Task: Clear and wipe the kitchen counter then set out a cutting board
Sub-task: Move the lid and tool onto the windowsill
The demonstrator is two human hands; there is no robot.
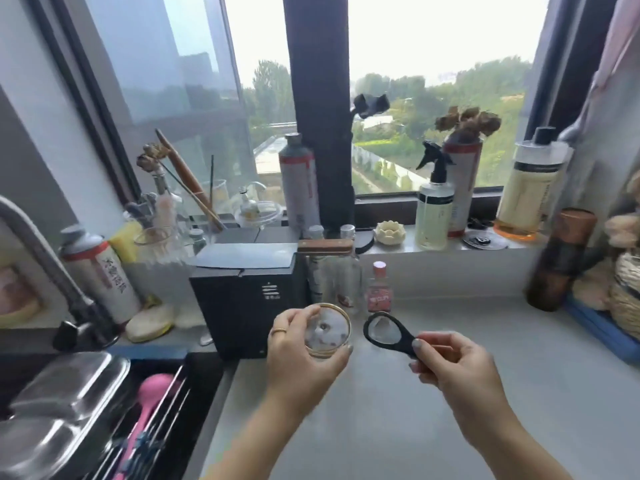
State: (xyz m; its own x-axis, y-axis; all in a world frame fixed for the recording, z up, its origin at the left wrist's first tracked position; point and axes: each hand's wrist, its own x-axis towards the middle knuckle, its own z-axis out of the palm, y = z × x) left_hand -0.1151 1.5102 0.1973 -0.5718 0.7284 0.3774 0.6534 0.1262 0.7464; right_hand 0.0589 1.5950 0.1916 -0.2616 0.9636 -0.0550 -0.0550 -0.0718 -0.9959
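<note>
My left hand (pixel 304 355) grips a small clear glass with a gold rim (pixel 327 332), held just above the grey counter (pixel 467 341) in front of a black box. My right hand (pixel 453 368) pinches the handle of a black magnifying glass (pixel 384 332), its lens pointing toward the back. A cleaver with a wooden handle (pixel 249 256) lies flat on top of the black box (pixel 242 299). No cutting board or cloth can be seen.
Clear bottles and a small pink-capped bottle (pixel 379 289) stand behind my hands. Spray bottle (pixel 434 209), cans and jars crowd the window sill. The sink with steel trays (pixel 62 403) and faucet (pixel 45 258) is at left. A brown cylinder (pixel 561 261) and a blue tray (pixel 602 327) sit right.
</note>
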